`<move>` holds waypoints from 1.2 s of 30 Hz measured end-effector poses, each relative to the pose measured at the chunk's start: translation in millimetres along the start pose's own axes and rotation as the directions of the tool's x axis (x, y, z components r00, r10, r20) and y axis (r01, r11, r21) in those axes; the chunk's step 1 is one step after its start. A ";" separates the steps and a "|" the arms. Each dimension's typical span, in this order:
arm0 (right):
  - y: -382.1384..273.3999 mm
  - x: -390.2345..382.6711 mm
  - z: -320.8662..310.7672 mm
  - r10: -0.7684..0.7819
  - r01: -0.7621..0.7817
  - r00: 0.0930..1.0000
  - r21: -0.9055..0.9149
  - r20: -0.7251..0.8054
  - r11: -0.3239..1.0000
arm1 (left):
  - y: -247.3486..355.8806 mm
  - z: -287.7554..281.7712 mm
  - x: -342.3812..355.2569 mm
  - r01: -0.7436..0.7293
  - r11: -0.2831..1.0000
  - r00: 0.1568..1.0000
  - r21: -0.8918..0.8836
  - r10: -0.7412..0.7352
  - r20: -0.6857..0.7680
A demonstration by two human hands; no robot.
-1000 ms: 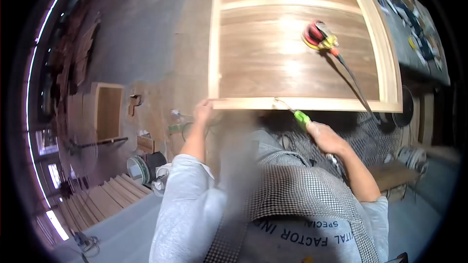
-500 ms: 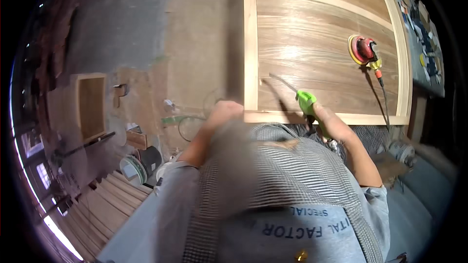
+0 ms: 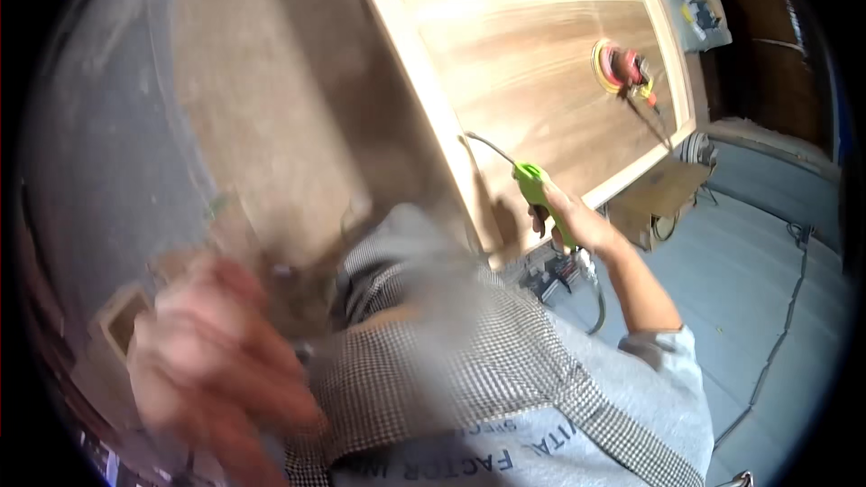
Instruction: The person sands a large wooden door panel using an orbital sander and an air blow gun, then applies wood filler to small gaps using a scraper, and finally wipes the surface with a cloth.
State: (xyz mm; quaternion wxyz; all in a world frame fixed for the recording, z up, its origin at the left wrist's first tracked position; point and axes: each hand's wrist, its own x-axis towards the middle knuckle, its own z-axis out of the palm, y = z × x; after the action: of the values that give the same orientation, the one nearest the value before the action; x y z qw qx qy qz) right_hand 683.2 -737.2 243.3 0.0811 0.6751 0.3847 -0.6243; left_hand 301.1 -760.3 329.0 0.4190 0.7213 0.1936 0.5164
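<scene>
Shirt [image 3: 631,374]: dark, apparently two-line lettering [image 3: 492,464] | right hand [image 3: 582,219]: green blowgun [image 3: 530,182]

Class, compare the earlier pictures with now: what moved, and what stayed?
The left hand has left the near-left corner of the wooden panel and moved leftward, blurred. The nozzle of the green air gun went from the near rail to the left rail. The view has turned. The right hand still grips the gun; the red sander still lies on the panel.

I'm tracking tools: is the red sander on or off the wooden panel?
On: the red sander lies on the wooden panel, inside its pale frame.
</scene>
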 end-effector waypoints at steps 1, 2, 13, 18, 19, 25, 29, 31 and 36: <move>-6.7 9.0 0.5 0.016 -0.010 0.998 0.109 -0.063 0.994 | 3.0 8.6 17.8 -0.012 0.991 0.991 -0.133 -0.006 -0.130; -11.6 18.7 1.3 -0.020 0.044 0.994 0.227 -0.109 0.973 | 7.1 3.2 28.0 -0.033 0.978 0.983 -0.206 -0.006 -0.184; -68.8 79.5 -27.1 -0.105 0.256 0.943 0.486 -0.317 0.836 | 2.4 -60.4 171.6 0.009 1.000 0.999 -0.022 -0.008 0.035; -82.3 113.7 -110.8 0.045 0.372 0.882 0.753 -0.468 0.542 | -95.0 -71.5 232.0 -0.095 0.948 0.992 0.303 0.115 -0.047; -82.0 115.1 -131.8 0.086 0.399 0.864 0.779 -0.496 0.483 | -124.7 -67.3 245.4 0.067 0.937 0.988 0.342 -0.015 -0.151; -106.7 151.1 -183.5 0.095 0.304 0.902 0.776 -0.422 0.553 | -273.4 -96.5 222.3 0.448 0.627 0.810 0.637 -0.586 0.008; -91.0 179.9 -244.1 0.261 0.456 0.782 0.804 -0.567 0.382 | -326.0 -107.5 203.7 0.396 0.603 0.762 0.693 -0.636 0.118; -90.1 185.0 -267.8 0.266 0.464 0.777 0.805 -0.571 0.369 | -345.5 -110.1 205.5 0.418 0.566 0.709 0.711 -0.692 0.134; -122.6 199.8 -310.2 0.223 0.467 0.773 0.771 -0.594 0.433 | -407.1 -153.1 234.0 0.379 0.551 0.691 0.743 -0.703 0.170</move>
State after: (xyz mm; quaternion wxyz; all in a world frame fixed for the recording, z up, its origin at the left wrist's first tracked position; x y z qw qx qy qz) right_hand 834.1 -386.0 172.2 -0.4670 0.7441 0.0510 -0.4750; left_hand 316.3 -298.1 155.6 0.3121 0.8178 0.4784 0.0709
